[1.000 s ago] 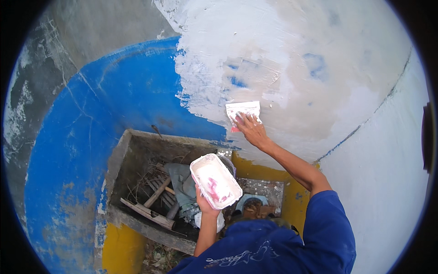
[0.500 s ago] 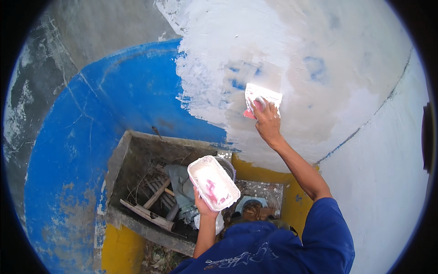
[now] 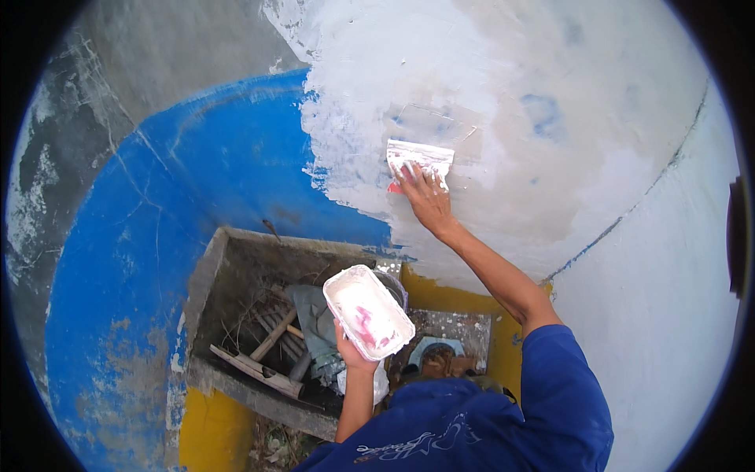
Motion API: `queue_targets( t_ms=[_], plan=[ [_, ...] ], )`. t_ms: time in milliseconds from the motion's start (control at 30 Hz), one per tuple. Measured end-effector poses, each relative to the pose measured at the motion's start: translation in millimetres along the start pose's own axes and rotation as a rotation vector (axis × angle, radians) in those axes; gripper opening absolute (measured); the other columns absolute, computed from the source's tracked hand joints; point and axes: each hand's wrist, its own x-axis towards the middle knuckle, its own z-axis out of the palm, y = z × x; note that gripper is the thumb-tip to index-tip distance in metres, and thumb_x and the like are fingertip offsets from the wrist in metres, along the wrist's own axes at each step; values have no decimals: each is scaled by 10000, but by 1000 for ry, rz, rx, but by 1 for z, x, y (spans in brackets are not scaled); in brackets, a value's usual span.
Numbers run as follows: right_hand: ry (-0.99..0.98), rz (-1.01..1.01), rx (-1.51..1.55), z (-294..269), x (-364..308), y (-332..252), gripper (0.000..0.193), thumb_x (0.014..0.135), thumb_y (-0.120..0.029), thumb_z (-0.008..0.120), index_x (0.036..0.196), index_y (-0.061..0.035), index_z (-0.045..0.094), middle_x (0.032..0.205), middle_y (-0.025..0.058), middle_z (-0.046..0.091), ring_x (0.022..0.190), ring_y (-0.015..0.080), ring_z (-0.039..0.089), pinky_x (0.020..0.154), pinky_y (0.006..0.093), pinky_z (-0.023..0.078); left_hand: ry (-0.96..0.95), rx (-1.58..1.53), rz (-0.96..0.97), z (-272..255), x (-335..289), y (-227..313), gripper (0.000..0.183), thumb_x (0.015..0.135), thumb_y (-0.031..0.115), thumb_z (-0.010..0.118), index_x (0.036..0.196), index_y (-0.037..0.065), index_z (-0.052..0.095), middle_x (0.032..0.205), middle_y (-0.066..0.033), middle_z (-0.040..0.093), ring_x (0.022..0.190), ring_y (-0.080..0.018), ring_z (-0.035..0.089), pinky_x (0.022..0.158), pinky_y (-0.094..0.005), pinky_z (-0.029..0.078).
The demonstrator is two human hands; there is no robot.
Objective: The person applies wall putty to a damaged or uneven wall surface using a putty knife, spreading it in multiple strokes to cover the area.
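A putty-smeared wall [image 3: 535,216] spreads toward one o'clock; there my right fingers [image 3: 425,182] clamp a scraper [image 3: 421,151], probably light, best held toward its back; at six, my left fingers [image 3: 341,331] grip a likely slippery tub [image 3: 393,299].

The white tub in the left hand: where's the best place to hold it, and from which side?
Probably the outside of the white tub, along its lower-left wall in the picture, coming from below and left, as the left hand does. Its open top faces the view and its inside is smeared white and pink, so an outside grip likely stays cleaner.
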Motion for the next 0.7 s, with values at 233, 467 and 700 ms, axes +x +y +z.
queue_targets(
  t_ms=[233, 467, 700],
  plan=[
    [-79, 48, 210, -44, -38, -38, 539, 733, -30, 628, 1254, -164, 606, 1288, 123, 522, 1090, 335, 544, 921, 444, 466, -5, 1, 42, 3, -4, 6, 611, 972, 528, 347, 1404, 102, 420, 1350, -112, 503, 1237, -331, 487, 1029, -537, 397],
    [283, 225, 4, -117, 47, 26, 678, 630, 87, 588, 1266, -147, 605, 1251, 154, 509, 1070, 354, 498, 864, 438, 464, -18, 13, 11, 7, -5, 0, 610, 971, 531, 349, 1405, 109, 421, 1348, -105, 508, 1237, -329, 488, 1030, -536, 396],
    [-166, 112, 170, -50, -58, -8, 547, 685, 18, 631, 1210, -136, 630, 1315, 127, 509, 1143, 376, 509, 918, 469, 475, -17, -4, -13, 7, -3, 1, 622, 961, 548, 360, 1410, 122, 419, 1362, -103, 499, 1234, -331, 490, 1024, -546, 400]
  ],
)
